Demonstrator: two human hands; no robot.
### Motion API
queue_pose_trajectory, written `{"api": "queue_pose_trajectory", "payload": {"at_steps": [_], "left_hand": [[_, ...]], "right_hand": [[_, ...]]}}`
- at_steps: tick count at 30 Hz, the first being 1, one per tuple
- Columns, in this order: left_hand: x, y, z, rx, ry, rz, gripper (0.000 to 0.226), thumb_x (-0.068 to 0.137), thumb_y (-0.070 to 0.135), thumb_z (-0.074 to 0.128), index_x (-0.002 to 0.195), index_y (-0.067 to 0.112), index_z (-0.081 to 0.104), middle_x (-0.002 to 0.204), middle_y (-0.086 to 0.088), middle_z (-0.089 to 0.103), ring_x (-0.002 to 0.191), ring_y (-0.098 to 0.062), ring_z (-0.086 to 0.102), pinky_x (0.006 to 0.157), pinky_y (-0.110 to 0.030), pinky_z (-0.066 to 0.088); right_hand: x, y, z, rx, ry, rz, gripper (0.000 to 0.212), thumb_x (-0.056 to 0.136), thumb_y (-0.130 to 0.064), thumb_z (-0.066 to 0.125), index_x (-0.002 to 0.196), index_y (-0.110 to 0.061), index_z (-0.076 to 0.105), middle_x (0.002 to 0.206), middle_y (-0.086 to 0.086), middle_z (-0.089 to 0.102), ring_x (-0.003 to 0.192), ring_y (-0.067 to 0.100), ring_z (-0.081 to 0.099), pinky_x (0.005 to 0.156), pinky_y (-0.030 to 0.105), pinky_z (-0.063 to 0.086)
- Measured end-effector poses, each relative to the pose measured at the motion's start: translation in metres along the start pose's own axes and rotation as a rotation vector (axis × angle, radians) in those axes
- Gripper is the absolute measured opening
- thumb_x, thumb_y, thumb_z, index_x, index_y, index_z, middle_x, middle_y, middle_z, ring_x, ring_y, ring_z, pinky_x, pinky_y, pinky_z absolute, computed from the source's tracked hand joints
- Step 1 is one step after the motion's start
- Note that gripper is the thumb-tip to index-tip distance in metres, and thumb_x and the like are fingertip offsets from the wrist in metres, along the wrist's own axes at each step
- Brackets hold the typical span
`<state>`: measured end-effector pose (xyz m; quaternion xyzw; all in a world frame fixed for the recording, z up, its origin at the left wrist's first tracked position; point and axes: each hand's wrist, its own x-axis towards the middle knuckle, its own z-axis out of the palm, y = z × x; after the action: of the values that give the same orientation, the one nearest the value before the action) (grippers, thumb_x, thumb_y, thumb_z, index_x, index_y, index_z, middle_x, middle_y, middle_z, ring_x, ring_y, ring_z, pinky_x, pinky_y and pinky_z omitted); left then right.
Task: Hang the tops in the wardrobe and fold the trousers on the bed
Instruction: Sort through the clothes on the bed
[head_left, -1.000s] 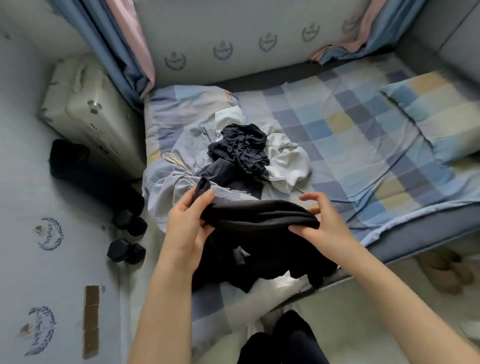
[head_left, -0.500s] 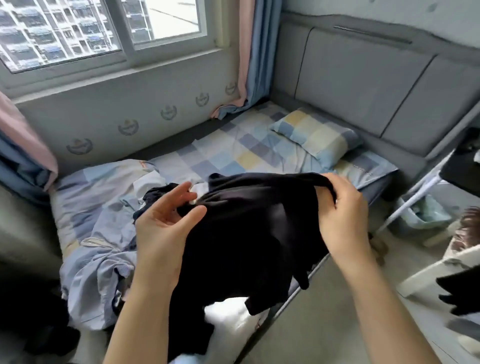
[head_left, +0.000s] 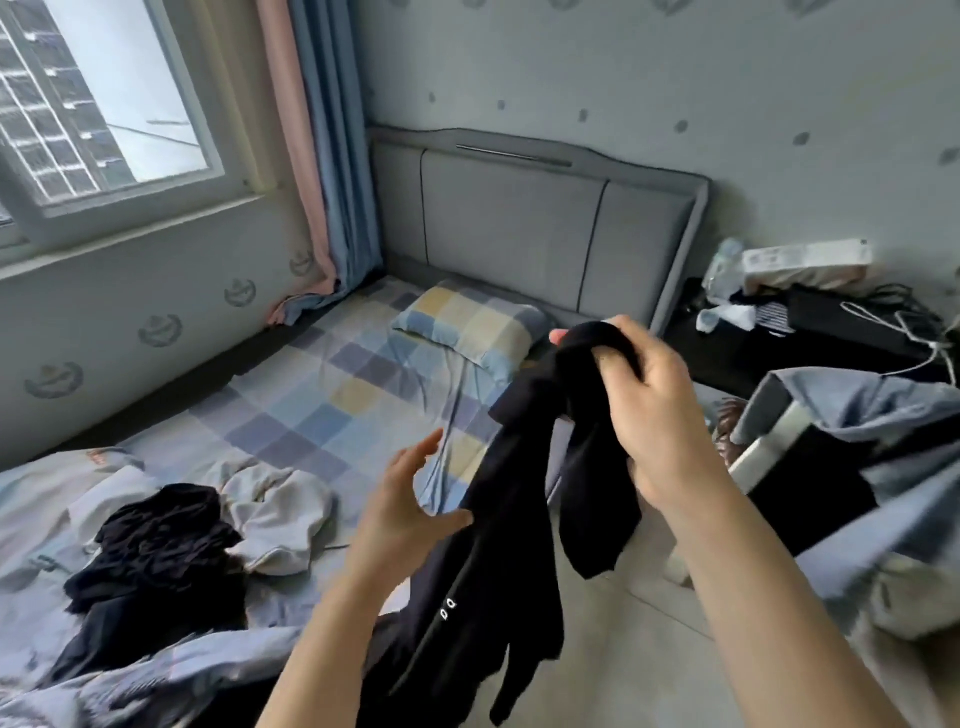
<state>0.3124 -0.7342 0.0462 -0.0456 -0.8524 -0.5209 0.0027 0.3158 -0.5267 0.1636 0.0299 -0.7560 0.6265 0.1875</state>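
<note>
One garment in play: black top (head_left: 498, 530), lifted clear of the bed (head_left: 332, 395) and hanging over the bed edge and floor. Right hand (head_left: 649, 410) grips its bunched upper end high, likely so the fabric drops and sorts itself out for hanging. Left hand (head_left: 410, 499) has relaxed fingers, thumb just touching the side of the fabric, probably steadying or feeling for a shoulder. Wardrobe not in view. Pile of dark clothes (head_left: 156, 551) and a white one (head_left: 280, 509) waits on the bed. Chair (head_left: 779, 436) draped with blue cloth sits close on the right; likely snag when turning.
</note>
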Motion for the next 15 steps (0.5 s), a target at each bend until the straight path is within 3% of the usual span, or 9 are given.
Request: {"api": "queue_pose_trajectory", "payload": {"at_steps": [2, 4, 5, 9, 11, 13, 15], "left_hand": [[0.009, 0.006, 0.034, 0.071, -0.193, 0.0, 0.092, 0.068, 0.016, 0.086, 0.141, 0.044, 0.037, 0.137, 0.024, 0.041, 0.127, 0.005, 0.036, 0.104, -0.019, 0.029], [0.022, 0.013, 0.078, 0.063, -0.307, 0.021, 0.092, 0.065, 0.021, 0.085, 0.141, 0.042, 0.039, 0.139, 0.024, 0.045, 0.129, 0.005, 0.039, 0.107, -0.024, 0.033], [0.026, 0.015, 0.088, 0.079, -0.342, 0.02, 0.085, 0.065, 0.022, 0.084, 0.138, 0.04, 0.044, 0.133, 0.022, 0.051, 0.123, 0.004, 0.045, 0.102, -0.022, 0.037], [0.045, 0.022, 0.169, 0.207, -0.371, -0.018, 0.032, 0.072, 0.029, 0.076, 0.096, 0.035, 0.056, 0.088, 0.014, 0.064, 0.088, -0.004, 0.063, 0.068, -0.016, 0.041], [0.053, 0.01, 0.205, 0.263, -0.367, -0.054, 0.01, 0.08, 0.03, 0.069, 0.084, 0.03, 0.059, 0.069, 0.013, 0.062, 0.085, -0.016, 0.066, 0.063, -0.023, 0.04], [0.063, -0.001, 0.235, 0.231, -0.35, -0.121, 0.014, 0.087, 0.028, 0.063, 0.074, 0.024, 0.06, 0.057, 0.008, 0.059, 0.075, -0.019, 0.067, 0.062, -0.029, 0.042], [0.068, 0.017, 0.252, 0.071, -0.276, -0.151, 0.018, 0.091, 0.019, 0.061, 0.079, 0.031, 0.067, 0.056, 0.009, 0.063, 0.062, -0.007, 0.062, 0.06, -0.029, 0.045]], "right_hand": [[0.013, -0.008, -0.022, 0.018, -0.01, -0.036, 0.021, 0.093, -0.014, 0.045, 0.086, -0.02, 0.063, 0.091, 0.008, 0.07, 0.091, 0.027, 0.065, 0.089, 0.053, 0.051], [0.023, -0.015, -0.058, 0.042, 0.044, -0.073, 0.023, 0.093, -0.012, 0.046, 0.081, -0.021, 0.063, 0.082, 0.006, 0.065, 0.081, 0.019, 0.06, 0.081, 0.041, 0.049], [0.027, -0.018, -0.067, 0.078, 0.068, -0.074, 0.024, 0.092, -0.015, 0.047, 0.078, -0.025, 0.064, 0.079, 0.003, 0.063, 0.079, 0.018, 0.058, 0.079, 0.039, 0.047], [0.04, -0.03, -0.145, 0.26, 0.149, -0.055, 0.028, 0.091, -0.024, 0.047, 0.075, -0.033, 0.068, 0.089, 0.008, 0.066, 0.09, 0.035, 0.063, 0.092, 0.048, 0.05], [0.044, -0.034, -0.184, 0.394, 0.236, -0.053, 0.031, 0.099, -0.019, 0.044, 0.077, -0.025, 0.064, 0.077, 0.005, 0.068, 0.076, 0.021, 0.067, 0.076, 0.039, 0.057], [0.047, -0.036, -0.227, 0.489, 0.367, -0.039, 0.028, 0.102, -0.016, 0.041, 0.081, -0.021, 0.058, 0.068, -0.001, 0.066, 0.065, 0.013, 0.066, 0.065, 0.028, 0.054], [0.05, -0.027, -0.271, 0.447, 0.479, -0.047, 0.024, 0.097, -0.016, 0.045, 0.078, -0.023, 0.059, 0.065, 0.0, 0.061, 0.062, 0.016, 0.061, 0.064, 0.03, 0.049]]}}
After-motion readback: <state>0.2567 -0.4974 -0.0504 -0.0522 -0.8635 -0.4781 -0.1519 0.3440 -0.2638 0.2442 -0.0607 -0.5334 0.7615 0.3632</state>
